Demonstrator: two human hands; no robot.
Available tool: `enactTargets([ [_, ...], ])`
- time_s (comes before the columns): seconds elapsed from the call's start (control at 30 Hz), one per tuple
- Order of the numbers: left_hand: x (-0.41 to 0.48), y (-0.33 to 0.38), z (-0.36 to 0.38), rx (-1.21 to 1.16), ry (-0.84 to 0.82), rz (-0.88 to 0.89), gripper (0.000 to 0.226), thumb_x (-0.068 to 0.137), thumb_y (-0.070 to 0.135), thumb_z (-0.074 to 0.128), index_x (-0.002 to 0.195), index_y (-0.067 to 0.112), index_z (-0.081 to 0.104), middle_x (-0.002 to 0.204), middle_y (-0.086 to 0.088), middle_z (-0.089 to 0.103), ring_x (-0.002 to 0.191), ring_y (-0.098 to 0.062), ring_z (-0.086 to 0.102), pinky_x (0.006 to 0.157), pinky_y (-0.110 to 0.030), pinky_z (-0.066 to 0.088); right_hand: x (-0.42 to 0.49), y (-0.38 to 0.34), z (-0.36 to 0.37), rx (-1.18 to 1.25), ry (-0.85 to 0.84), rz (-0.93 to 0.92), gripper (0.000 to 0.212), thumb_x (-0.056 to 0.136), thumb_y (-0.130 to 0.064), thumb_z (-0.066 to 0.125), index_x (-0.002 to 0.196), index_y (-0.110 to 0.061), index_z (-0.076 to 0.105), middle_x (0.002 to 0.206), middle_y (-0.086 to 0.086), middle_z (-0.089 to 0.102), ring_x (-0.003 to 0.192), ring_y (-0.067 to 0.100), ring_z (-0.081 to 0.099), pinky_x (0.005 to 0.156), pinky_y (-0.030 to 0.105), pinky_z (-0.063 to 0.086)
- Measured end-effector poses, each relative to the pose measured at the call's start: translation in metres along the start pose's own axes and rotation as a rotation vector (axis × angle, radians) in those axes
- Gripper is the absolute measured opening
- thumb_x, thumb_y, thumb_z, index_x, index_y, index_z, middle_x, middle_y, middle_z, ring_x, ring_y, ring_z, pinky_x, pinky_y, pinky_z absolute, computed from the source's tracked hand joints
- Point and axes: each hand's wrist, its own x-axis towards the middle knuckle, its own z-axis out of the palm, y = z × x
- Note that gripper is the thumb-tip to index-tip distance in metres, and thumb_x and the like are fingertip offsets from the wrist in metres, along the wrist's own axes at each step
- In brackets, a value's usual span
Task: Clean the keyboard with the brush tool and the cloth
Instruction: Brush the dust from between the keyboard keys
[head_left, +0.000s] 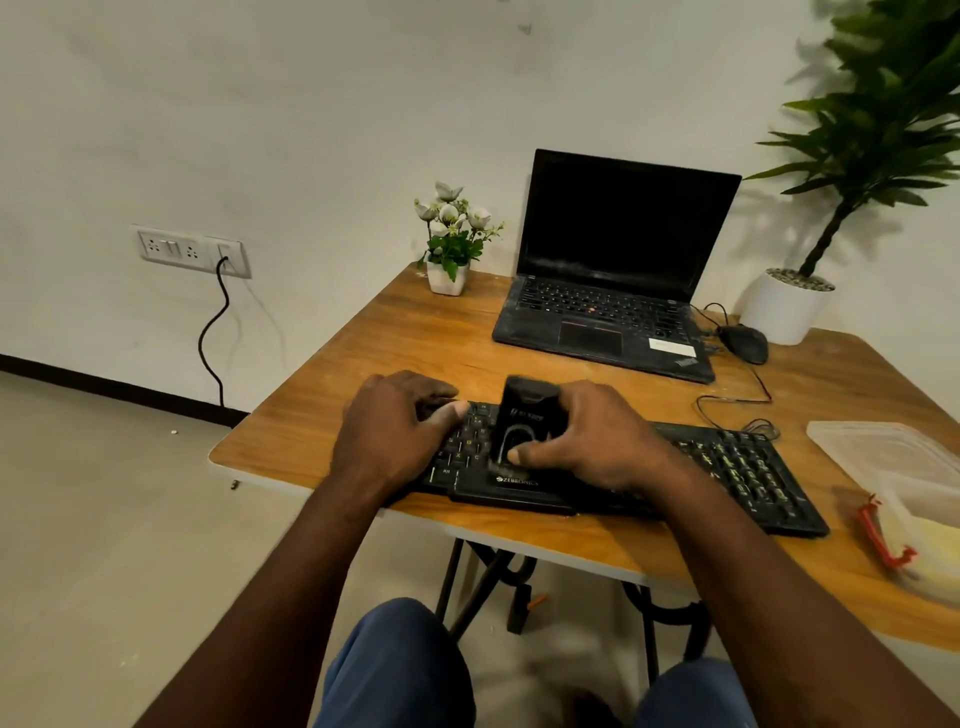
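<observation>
Wooden table (395, 343) with keyboard (727, 462), laptop (602, 322), mouse (745, 343), flowerpot (448, 278), plastic container (893, 457)

White plastered wall (311, 104): scuffed and faintly marked, evenly lit, with soft leaf shadows at the right. White socket-and-switch plate (189, 250) fixed low on the left. A black cable (213, 338) hangs from it in curves down to the dark skirting strip (104, 387). Smooth pale beige floor (104, 519). Wood-grain table top (415, 338) with pale edging, on a black metal frame (483, 577), stands near the wall.
</observation>
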Motion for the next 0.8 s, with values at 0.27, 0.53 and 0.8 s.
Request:
enactTargets([
  [0.27,0.016,0.016,-0.001,0.194,-0.085,0.039,0.039,0.093,0.064,0.061,0.118,0.036,0.074,0.126,0.013,0.069,0.121,-0.017,0.051,0.100,-0.047,0.036,0.002,0.024,-0.021,-0.088,0.403,0.145,0.052,0.080,-0.037,0.085,0.124,-0.019,0.065,0.111,-0.003,0.072,0.092,0.012,0.069,0.069,0.022,0.052],
  [0.53,0.054,0.054,0.021,0.296,-0.342,0.092,0.038,0.097,0.061,0.056,0.124,0.038,0.071,0.131,0.006,0.069,0.124,-0.021,0.057,0.106,-0.047,0.038,0.005,0.045,-0.028,-0.152,0.482,0.244,0.057,0.080,-0.037,0.085,0.128,-0.018,0.064,0.113,0.000,0.074,0.087,0.010,0.067,0.070,0.025,0.054],
  [0.8,0.098,0.082,0.061,0.365,-0.651,0.137,0.021,0.098,0.020,0.062,0.078,0.028,0.062,0.087,0.001,0.068,0.087,-0.021,0.062,0.076,-0.033,0.049,-0.011,0.024,-0.013,0.042,0.106,0.003,0.036,0.074,-0.032,0.090,0.102,-0.031,0.067,0.096,-0.009,0.075,0.084,0.003,0.072,0.070,0.023,0.061],
])
